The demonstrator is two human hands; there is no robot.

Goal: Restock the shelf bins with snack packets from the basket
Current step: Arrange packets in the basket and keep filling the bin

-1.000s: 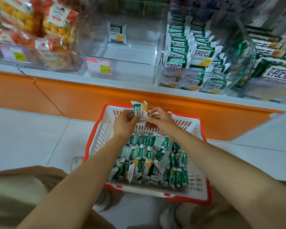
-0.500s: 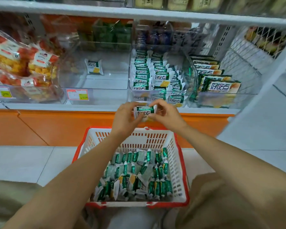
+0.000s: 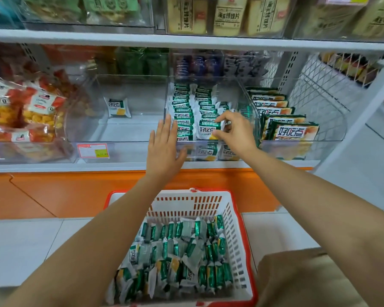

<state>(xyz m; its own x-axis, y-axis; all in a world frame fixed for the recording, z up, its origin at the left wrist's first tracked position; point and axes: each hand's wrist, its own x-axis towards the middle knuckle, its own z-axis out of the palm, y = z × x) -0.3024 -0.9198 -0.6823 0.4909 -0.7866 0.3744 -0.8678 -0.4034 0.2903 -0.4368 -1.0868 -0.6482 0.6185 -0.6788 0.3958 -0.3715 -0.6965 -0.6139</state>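
Observation:
A white basket with a red rim [image 3: 238,235] stands on the floor below me, holding several green-and-white snack packets [image 3: 182,258]. On the shelf, the middle clear bin [image 3: 251,107] holds two rows of the same packets. My right hand [image 3: 237,134] reaches into this bin and pinches one packet [image 3: 208,131], which stands upright at the front of the right row. My left hand [image 3: 164,149] is flat with straight fingers at the bin's front left, its fingertips against the left row.
The clear bin to the left [image 3: 87,134] holds a single packet [image 3: 119,107]. Larger green packs [image 3: 290,131] fill the bin on the right, and red-and-yellow snack bags [image 3: 31,111] the far left one. An upper shelf board [image 3: 186,41] runs overhead. My knee [image 3: 308,280] is beside the basket.
Both hands rose from above the basket to the middle bin with the packet. My left hand let go and opened; my right hand still holds the packet, now inside the bin.

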